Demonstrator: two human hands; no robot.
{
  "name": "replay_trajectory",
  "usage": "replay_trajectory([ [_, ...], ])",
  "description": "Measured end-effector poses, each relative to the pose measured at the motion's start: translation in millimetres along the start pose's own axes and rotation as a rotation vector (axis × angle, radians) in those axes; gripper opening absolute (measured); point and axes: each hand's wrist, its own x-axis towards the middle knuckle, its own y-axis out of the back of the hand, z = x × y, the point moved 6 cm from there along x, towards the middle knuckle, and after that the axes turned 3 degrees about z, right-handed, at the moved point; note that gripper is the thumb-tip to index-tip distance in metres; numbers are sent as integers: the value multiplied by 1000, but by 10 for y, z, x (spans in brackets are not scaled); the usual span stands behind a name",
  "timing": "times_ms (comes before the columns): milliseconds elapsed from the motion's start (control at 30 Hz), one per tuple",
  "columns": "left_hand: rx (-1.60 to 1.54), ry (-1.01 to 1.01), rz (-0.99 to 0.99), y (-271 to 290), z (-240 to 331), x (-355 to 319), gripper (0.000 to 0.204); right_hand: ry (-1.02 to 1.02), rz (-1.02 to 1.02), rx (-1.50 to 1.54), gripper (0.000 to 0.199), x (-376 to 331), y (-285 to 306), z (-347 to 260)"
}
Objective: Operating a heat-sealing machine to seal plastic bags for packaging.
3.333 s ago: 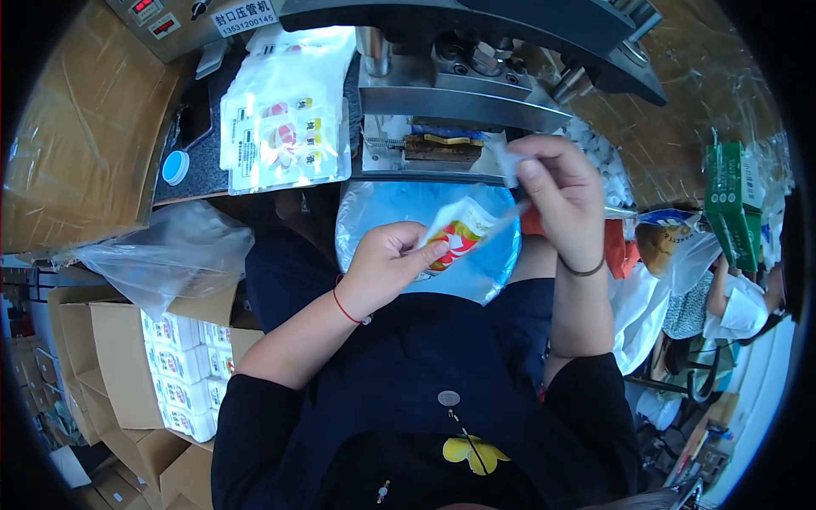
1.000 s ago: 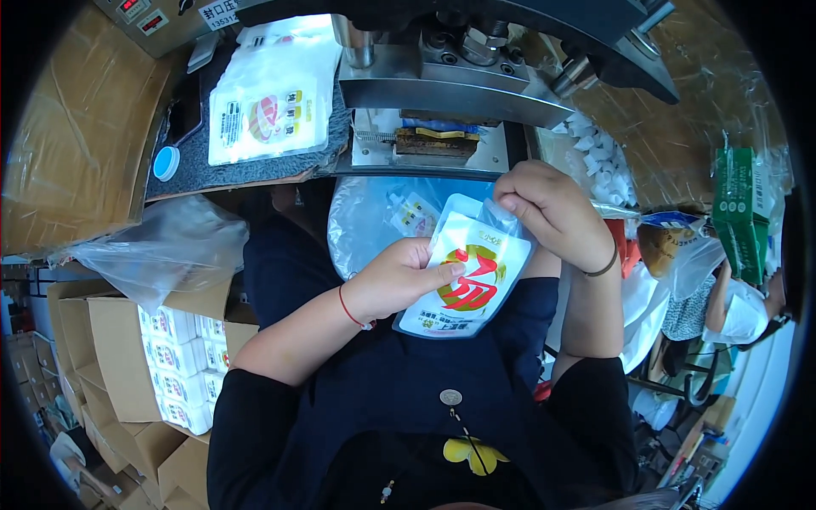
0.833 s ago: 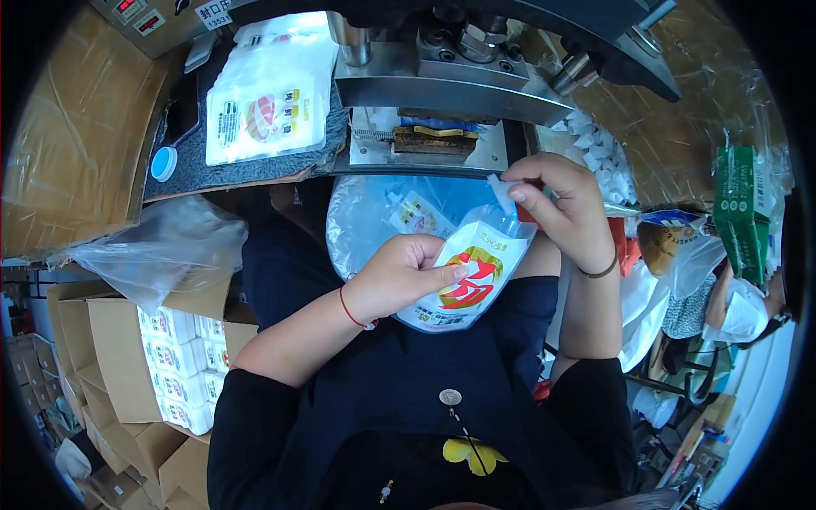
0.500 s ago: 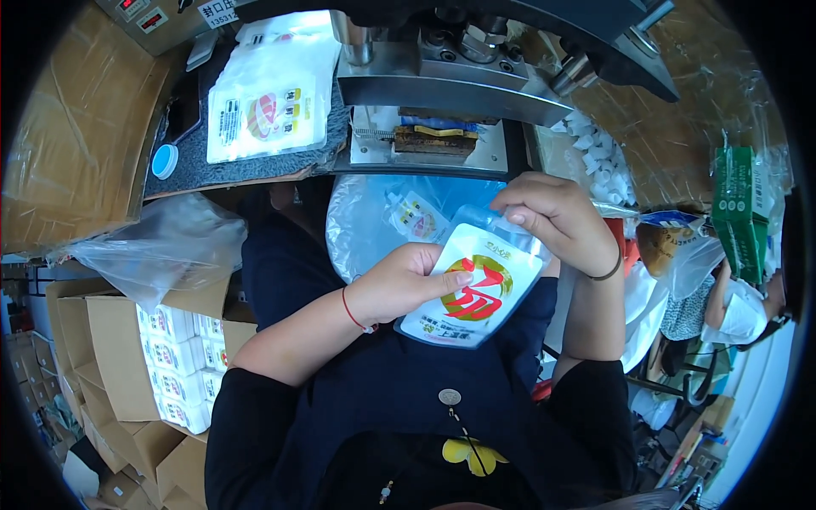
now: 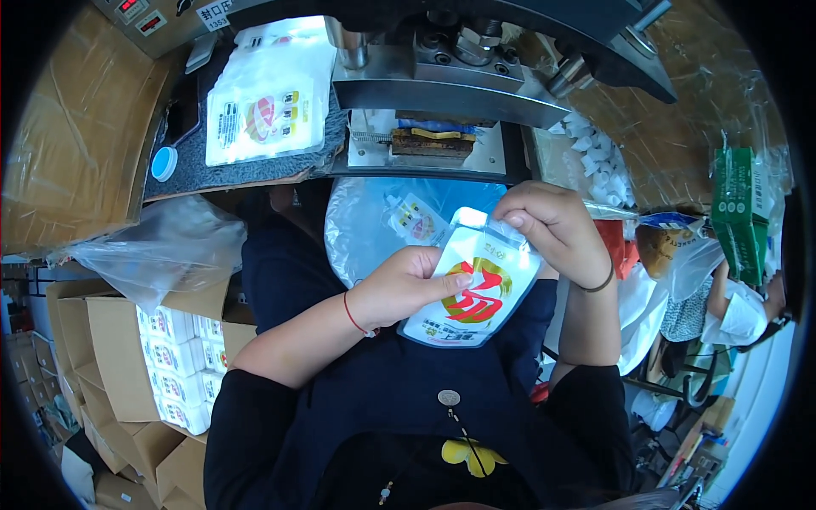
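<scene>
A flat plastic pouch [image 5: 493,293], white with a red and gold print, is held over my lap. My left hand [image 5: 399,285] grips its left side, thumb lying across the printed front. At the pouch's upper right corner my right hand [image 5: 557,234] has its fingers closed, pinching the clear top edge; whether a small part is also between those fingers is hidden. Just beyond the pouch, a similar small pouch [image 5: 416,221] lies in a bin lined with clear plastic [image 5: 348,225].
A metal press [image 5: 450,93] overhangs a low die block [image 5: 433,143] ahead. Stacked pouches [image 5: 268,89] and a blue-white cap [image 5: 164,163] lie on the grey mat at left. Small white plastic pieces [image 5: 599,161] are heaped at right. An open carton [image 5: 115,357] holds packed pouches.
The pouch's top edge has shifted and tilted slightly under my right fingers. My right hand has moved a little down and toward me; my left keeps its hold.
</scene>
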Motion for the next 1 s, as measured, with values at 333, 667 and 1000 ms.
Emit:
replay_trajectory([
  [333,-79,-70,109,322,285,123,33,-510,218,-1060,36,-146,721,1032],
  [667,166,-270,424,664,826,185,37,-220,423,-964,19,-165,604,1022],
  [1000,2067,-671,793,1336,1212,-772,55,-60,755,-780,19,-350,763,805],
])
